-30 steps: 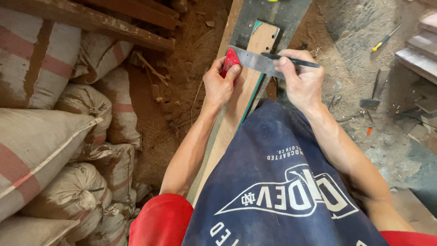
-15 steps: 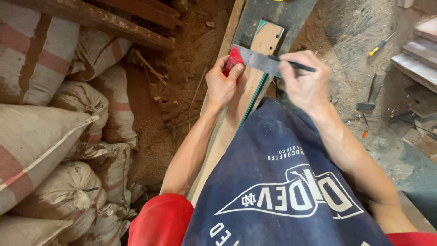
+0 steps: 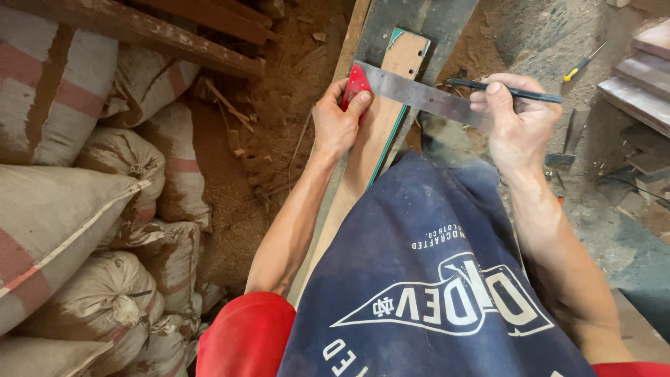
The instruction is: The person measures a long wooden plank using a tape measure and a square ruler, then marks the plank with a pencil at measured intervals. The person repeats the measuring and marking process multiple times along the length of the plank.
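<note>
A long, pale brown wooden board (image 3: 377, 132) with a green edge lay lengthwise in front of the person, running from the lap away to a dark plank at the top of the view. Across it sat a try square with a red plastic stock (image 3: 354, 85) and a flat, grey steel blade (image 3: 419, 94); the blade crossed the board at a slight slant and stuck out past its right edge. The left hand (image 3: 336, 126) was curled around the red stock, thumb pressed on top, holding it against the board's left edge. The right hand (image 3: 515, 122) was off to the right of the board, beside the blade's far end, pinching a slim black pencil (image 3: 509, 89) between thumb and fingers, its tip pointing left above the blade.
</note>
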